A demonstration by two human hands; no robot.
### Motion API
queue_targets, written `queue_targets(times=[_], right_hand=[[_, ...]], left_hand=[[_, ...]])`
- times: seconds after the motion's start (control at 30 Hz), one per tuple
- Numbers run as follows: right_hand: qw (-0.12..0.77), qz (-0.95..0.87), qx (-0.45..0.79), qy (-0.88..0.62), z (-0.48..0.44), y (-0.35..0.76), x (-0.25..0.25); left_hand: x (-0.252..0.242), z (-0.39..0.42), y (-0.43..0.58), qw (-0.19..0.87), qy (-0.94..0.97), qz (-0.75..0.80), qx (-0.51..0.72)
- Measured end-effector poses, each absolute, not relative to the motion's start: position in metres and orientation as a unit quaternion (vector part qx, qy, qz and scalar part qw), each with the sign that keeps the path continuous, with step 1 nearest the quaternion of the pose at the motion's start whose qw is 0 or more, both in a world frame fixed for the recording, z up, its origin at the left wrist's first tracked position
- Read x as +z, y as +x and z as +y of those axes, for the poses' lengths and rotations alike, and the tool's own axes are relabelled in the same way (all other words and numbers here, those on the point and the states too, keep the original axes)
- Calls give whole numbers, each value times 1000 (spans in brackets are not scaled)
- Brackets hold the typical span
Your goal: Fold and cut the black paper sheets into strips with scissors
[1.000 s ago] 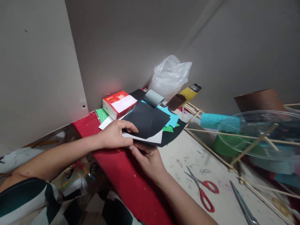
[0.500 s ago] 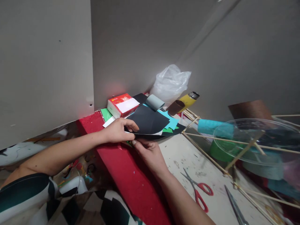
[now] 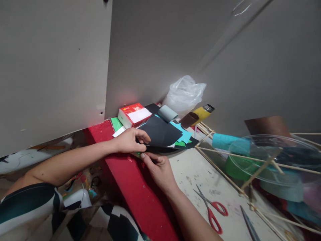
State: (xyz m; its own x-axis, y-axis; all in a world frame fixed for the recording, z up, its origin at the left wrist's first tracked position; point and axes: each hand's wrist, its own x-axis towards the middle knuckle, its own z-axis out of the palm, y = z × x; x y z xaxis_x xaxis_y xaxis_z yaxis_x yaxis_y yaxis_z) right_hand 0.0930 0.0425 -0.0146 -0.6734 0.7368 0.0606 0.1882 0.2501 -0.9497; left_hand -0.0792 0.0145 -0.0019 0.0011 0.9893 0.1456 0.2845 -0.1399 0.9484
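Note:
My left hand (image 3: 130,140) is bent over the near left edge of a black paper sheet (image 3: 160,132), thumb and fingers pinched close together at that edge. Just right of it and lower, my right hand (image 3: 159,169) has its thumb pressed against its fingers. A small bit of green (image 3: 138,153) shows between the two hands; its shape is mostly hidden. Cyan paper (image 3: 184,134) and green paper scraps (image 3: 182,143) stick out from the pile on the right.
Red-handled scissors (image 3: 213,211) and a metal blade (image 3: 249,224) lie on the white table (image 3: 190,170). A wooden stick frame (image 3: 220,170) stands at right. Behind are a red tissue pack (image 3: 134,112), a plastic bag (image 3: 185,92) and a yellow bottle (image 3: 203,113).
The view has shifted a little, so the wall and objects behind sit slightly lower and further right. Both hands stay together at the near edge of the black paper.

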Motion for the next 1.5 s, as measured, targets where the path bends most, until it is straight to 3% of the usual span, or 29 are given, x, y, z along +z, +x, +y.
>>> queue_targets(times=[0.3, 0.53, 0.6, 0.77, 0.9, 1.13, 1.5], right_hand=[[325, -472, 705, -417, 41, 98, -14], [300, -444, 736, -414, 48, 99, -14], [298, -449, 738, -406, 48, 100, -16], [329, -470, 721, -389, 46, 99, -15], [362, -470, 705, -390, 44, 96, -14], [384, -466, 707, -370, 45, 98, -21], [398, -466, 714, -339, 46, 97, -25]], left_hand=[[-2, 14, -81, 395, 602, 532, 446], [4, 14, -79, 366, 607, 544, 449], [4, 12, -77, 313, 616, 550, 468], [0, 5, -73, 69, 717, 463, 517], [-3, -3, -73, -15, 743, 430, 512], [-1, -4, -76, -15, 834, 394, 386], [4, -27, -66, 94, 777, 504, 366]])
